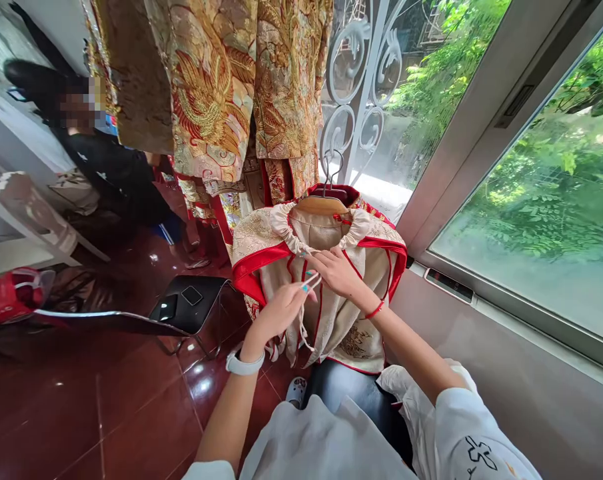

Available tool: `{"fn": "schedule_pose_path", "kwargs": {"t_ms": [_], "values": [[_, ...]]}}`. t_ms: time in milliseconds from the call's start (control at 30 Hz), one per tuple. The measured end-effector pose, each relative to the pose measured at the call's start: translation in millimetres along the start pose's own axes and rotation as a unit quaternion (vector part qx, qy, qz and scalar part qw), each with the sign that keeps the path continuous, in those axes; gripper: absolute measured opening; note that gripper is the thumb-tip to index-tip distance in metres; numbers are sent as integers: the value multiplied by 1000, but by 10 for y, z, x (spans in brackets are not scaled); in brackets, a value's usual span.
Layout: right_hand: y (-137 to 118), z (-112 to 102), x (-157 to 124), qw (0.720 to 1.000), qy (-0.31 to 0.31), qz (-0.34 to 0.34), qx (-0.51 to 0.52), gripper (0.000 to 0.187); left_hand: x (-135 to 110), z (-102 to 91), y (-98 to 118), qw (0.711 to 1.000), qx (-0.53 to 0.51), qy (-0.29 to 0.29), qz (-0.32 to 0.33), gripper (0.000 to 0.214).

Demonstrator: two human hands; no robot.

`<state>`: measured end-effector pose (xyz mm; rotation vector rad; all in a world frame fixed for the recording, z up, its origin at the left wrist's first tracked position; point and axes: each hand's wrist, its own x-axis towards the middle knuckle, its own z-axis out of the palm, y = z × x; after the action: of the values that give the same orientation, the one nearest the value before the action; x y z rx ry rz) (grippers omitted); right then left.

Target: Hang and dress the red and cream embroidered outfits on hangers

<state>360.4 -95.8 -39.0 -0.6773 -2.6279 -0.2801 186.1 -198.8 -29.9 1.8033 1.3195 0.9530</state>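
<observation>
In front of me a cream brocade jacket with red trim (pixel 261 257) hangs on a wooden hanger (pixel 315 204). A gathered cream fabric collar (pixel 355 230) runs around its neckline, with a drawstring (pixel 304 330) dangling down the front. My left hand (pixel 287 303) is closed on the drawstring, which passes between its fingers below the neckline. My right hand (pixel 334 270) is closed at the front end of the gathered collar, just above the left. Its fingertips pinch the cord where it leaves the fabric.
Embroidered gold garments (pixel 211 87) hang behind the jacket. A window with a metal frame (pixel 461 147) is on the right, a phone (pixel 448 285) on its sill. On the left stand a black chair (pixel 206 303) holding two dark flat devices and a white chair (pixel 26 207). Another person (pixel 111 167) bends nearby.
</observation>
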Motion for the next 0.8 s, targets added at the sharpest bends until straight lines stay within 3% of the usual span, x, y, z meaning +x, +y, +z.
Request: {"fn": "schedule_pose_path", "kwargs": {"t_ms": [67,133,200,267,333,433,533,633,800], "values": [[62,-79,-34,999,11,-6,48,36,-7,-158,-93,998,46,34,12,37],[124,-169,-55,993,15,-7,115,38,-1,-263,-174,997,75,25,18,37],[172,-256,-56,983,18,0,183,38,32,-296,-210,994,99,25,29,33],[200,-335,-46,975,25,-6,220,36,107,-272,-182,989,119,62,60,42],[210,-407,-38,979,32,-28,200,34,232,-230,-97,980,135,105,98,51],[212,-490,-50,993,43,-46,103,32,495,-197,61,970,156,132,132,45],[228,-506,-88,995,80,-37,44,33,785,-219,172,982,111,58,139,37],[259,-443,-141,992,109,-30,53,34,996,-263,226,994,-12,-37,105,29],[300,-294,-253,985,162,-12,65,34,1023,-258,252,976,-209,-55,34,26]]}}
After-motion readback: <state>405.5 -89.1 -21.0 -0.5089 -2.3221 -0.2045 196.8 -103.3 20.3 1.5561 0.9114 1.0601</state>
